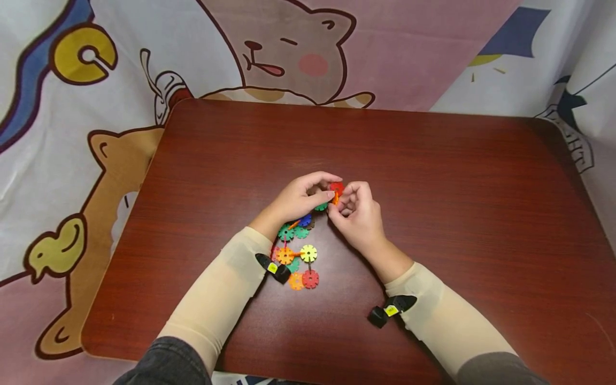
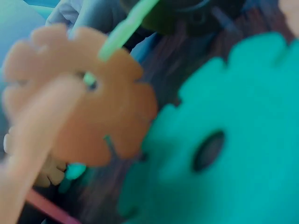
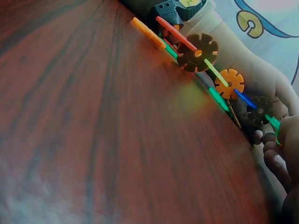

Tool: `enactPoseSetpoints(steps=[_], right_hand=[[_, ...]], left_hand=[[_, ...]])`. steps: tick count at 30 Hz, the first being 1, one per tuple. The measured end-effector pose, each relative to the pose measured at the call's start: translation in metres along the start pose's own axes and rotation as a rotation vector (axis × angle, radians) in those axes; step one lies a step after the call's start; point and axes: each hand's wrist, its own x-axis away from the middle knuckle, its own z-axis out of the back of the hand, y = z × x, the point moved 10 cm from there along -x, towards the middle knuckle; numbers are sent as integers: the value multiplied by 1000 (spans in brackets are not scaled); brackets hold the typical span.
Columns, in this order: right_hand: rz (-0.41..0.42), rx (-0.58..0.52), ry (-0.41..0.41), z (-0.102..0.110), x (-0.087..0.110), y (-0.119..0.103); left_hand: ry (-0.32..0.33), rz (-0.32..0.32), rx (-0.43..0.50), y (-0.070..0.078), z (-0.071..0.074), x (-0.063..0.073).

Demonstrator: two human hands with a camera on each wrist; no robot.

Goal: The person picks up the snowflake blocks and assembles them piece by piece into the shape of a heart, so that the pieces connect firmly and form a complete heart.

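Observation:
Above the middle of the table, both hands meet at one end of a linked structure of notched plastic discs. My left hand (image 1: 304,193) pinches this end, its index fingertip at the upper edge of a red disc (image 1: 337,187) and its thumb just below. From the other side, my right hand (image 1: 360,218) grips an orange disc (image 1: 336,198) seen edge-on, its fingers curled. Beside the left thumb shows a green disc (image 1: 321,206). Further along are a blue disc (image 1: 305,220) and another green disc (image 1: 286,232). The left hand partly hides the joints.
Nearer the body, the structure continues with an orange disc (image 1: 284,256), a yellow disc (image 1: 308,253) and a lower red disc (image 1: 310,279), close beside the left wrist camera (image 1: 281,273). All of it is over the brown table (image 1: 457,187), with a cartoon-print cloth (image 1: 399,48) behind.

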Motion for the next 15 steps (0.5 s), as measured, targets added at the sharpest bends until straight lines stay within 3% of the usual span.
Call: enactPoseSetpoints(steps=[4,9,15], right_hand=[[3,-21,5,1,0,0],[59,37,-16,0,0,-4],[158,113,-248,-22,5,-12]], left_hand=[[-4,-15,40,-1,2,0],[35,14,193,-6,9,2],[61,8,234,-6,14,3]])
